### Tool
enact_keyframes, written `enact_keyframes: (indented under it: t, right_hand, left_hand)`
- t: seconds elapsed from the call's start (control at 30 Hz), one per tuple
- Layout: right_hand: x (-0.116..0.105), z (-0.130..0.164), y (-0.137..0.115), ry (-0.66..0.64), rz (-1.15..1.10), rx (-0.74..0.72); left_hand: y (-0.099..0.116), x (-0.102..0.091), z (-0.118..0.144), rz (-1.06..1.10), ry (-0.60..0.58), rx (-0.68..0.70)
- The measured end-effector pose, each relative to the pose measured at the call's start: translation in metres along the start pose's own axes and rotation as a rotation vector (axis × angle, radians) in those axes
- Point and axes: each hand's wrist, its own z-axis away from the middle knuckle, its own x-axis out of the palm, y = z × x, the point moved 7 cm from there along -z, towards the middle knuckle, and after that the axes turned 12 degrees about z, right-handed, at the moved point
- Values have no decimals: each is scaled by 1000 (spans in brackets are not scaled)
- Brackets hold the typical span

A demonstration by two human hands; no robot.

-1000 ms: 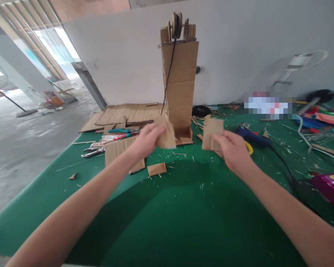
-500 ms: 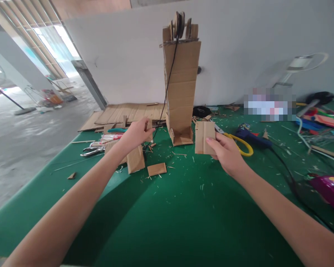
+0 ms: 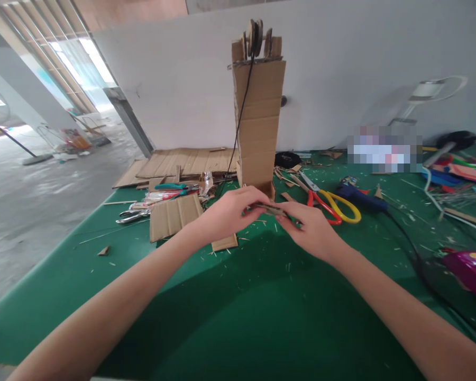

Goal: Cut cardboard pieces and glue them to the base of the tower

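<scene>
Right, we have both hands meeting at the centre of the frame, just in front of the foot of the tall cardboard tower (image 3: 258, 121). Our left hand (image 3: 232, 212) and right hand (image 3: 307, 228) are both pinched shut on one small cardboard piece (image 3: 270, 209), held edge-on between the fingertips above the green table (image 3: 238, 317), so we see little more than its thin edge. To do this well, we judge that we should keep the pinch light and even on both ends, so the piece stays flat and does not crease, and keep it clear of the black cord (image 3: 240, 114) hanging down the tower. Just right of our hands lie the red and yellow scissors (image 3: 331, 202); to the left, a flat cardboard sheet (image 3: 174, 214), and a small offcut (image 3: 224, 243) peeks out under our left wrist.
</scene>
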Motion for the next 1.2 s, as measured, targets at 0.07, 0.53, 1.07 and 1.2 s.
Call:
enact_keyframes:
  t: [0.07, 0.53, 1.07, 1.2]
  right_hand:
    - [-1, 2, -3, -8, 90, -83]
    - [0, 4, 54, 153, -602, 474]
    - [9, 5, 57, 112, -652, 497]
    - [9, 5, 57, 142, -739, 536]
  left_hand:
    - [1, 13, 3, -64, -122, 28]
    - [-39, 18, 7, -394, -264, -204]
    - [-125, -73, 33, -644, 142, -623]
    - [-111, -158, 66, -734, 484, -687]
